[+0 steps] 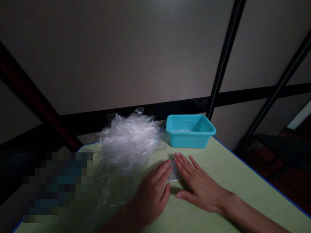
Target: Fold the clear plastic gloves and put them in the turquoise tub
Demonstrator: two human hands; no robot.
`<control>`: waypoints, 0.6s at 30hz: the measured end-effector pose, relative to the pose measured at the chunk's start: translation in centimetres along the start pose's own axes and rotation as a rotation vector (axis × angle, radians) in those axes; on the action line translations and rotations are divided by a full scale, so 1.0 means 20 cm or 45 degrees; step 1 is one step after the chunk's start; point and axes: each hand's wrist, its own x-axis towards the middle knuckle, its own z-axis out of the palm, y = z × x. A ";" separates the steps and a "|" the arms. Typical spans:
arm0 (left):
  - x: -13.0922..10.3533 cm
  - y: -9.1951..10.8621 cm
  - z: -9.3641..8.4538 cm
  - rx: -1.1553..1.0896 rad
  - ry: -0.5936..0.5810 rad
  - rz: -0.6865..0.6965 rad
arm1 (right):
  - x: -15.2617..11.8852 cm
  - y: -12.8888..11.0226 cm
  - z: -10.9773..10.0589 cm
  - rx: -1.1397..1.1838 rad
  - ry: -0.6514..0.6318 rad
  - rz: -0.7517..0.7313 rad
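whitish plastic (174,174), turquoise tub (189,140), blue-edged green table (238,184)

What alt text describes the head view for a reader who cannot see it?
A person's left hand and right hand are close together at a small, flat translucent piece on a pale green table. Beyond them are a heap of crumpled clear plastic and, to its right, an open turquoise tub.

This looks like a dimly lit room in a home. Broad, flat, greyish-beige panels (136,58) framed by straight, glossy black strips (224,51) (much like wardrobe doors) rise behind a light-green, blue-edged table (243,191), and a dark reddish floor (286,166) shows at right.
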 end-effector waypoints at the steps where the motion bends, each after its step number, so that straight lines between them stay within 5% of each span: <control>1: 0.00 0.01 0.00 0.042 -0.069 0.042 | 0.00 0.00 0.00 -0.002 -0.006 0.002; 8: -0.01 0.00 0.01 0.232 -0.354 0.142 | 0.00 0.03 0.01 -0.015 -0.093 0.003; 18: -0.02 0.00 0.02 0.301 -0.363 0.142 | 0.00 0.03 0.00 0.068 -0.157 -0.025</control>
